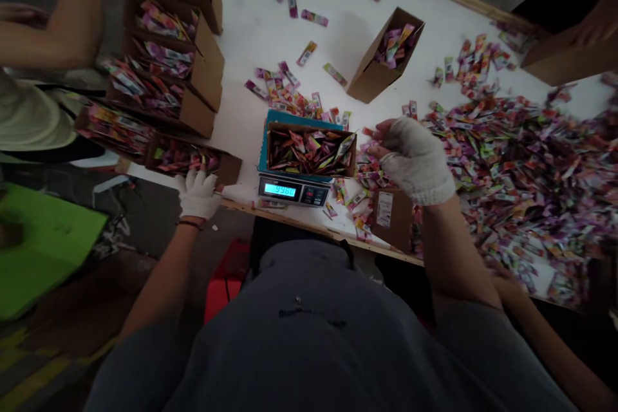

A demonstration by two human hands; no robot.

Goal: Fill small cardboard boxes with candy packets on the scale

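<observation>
My left hand (197, 194), in a white glove, lies with its fingers spread over the near edge of a cardboard box (230, 169) filled with small, colourful packets. My right hand (414, 158), in a glove that leaves the fingertips bare, hovers just right of the scale. Its thumb and forefinger are bent and apart, with no packet clearly between them. A digital scale (294, 190) with a lit display bears an open box (356, 158) full of packets (313, 149). Under that box shows a blue platform (263, 141).
Filled boxes (205, 93) line the table's left end, beside another person's arm (77, 19). One box (369, 80) stands behind the scale. A large packet heap (526, 167) covers the right side. A brown carton (403, 222) lies near the front edge; another person's hand (596, 22) is far right.
</observation>
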